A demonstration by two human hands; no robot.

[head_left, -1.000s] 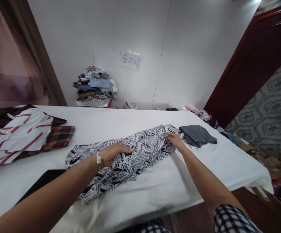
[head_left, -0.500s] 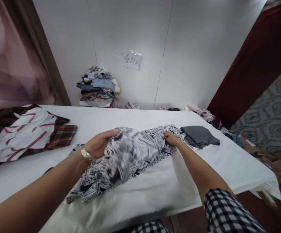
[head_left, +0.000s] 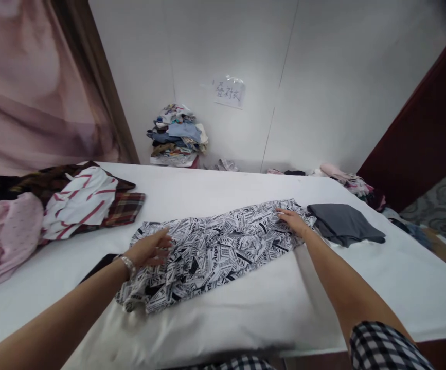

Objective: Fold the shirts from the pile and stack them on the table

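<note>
A black-and-white newspaper-print shirt (head_left: pixel 218 246) lies in a long folded strip across the white-covered table. Over its left end is my left hand (head_left: pixel 151 249), fingers spread, a silver bracelet at the wrist. My right hand (head_left: pixel 292 221) rests on the shirt's right end with its fingers stretched out flat. Just past that end lies a folded dark grey garment (head_left: pixel 344 223), close to the print cloth. Part of something black (head_left: pixel 98 268) shows beside my left wrist.
To the left are a pink garment (head_left: pixel 9 234), a white garment with red stripes (head_left: pixel 82 203) and a plaid one (head_left: pixel 126 208). A tall clothes pile (head_left: pixel 178 134) stands against the back wall below a paper sign (head_left: pixel 229 92). More clothes (head_left: pixel 356 185) lie beyond the table's far right edge.
The bunched upper layer of the shirt has come down flat. My left hand has let go of the cloth, and my right hand's fingers have loosened. The view has swung left.
</note>
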